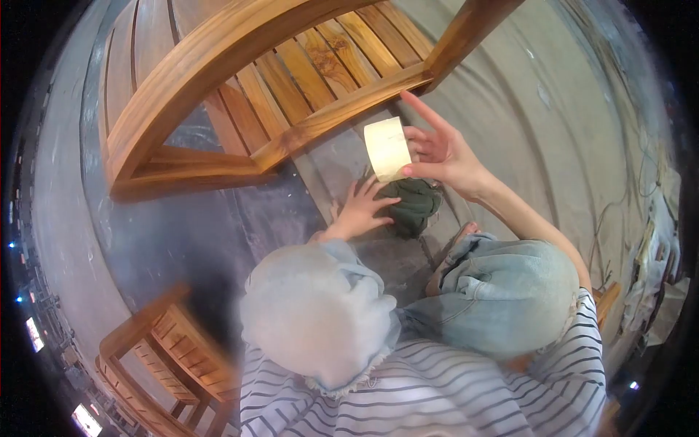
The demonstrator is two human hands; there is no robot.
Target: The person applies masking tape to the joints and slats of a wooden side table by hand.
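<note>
My right hand pinches a small pale yellow sheet between thumb and fingers, its index finger pointing out toward the bench. The piece is roughly square and slightly curved. Lower and to the left, my left hand has its fingers spread, with the tips at the edge of a dark green bundled cloth. That cloth lies on the floor between my feet, just under the sheet in this view. Beyond both hands stands a slatted wooden bench with a curved armrest.
A small wooden slatted chair stands at the lower left. Wrinkled grey sheeting covers the floor on the right, and a dark floor patch lies to the left. Crumpled plastic sits at the far right.
</note>
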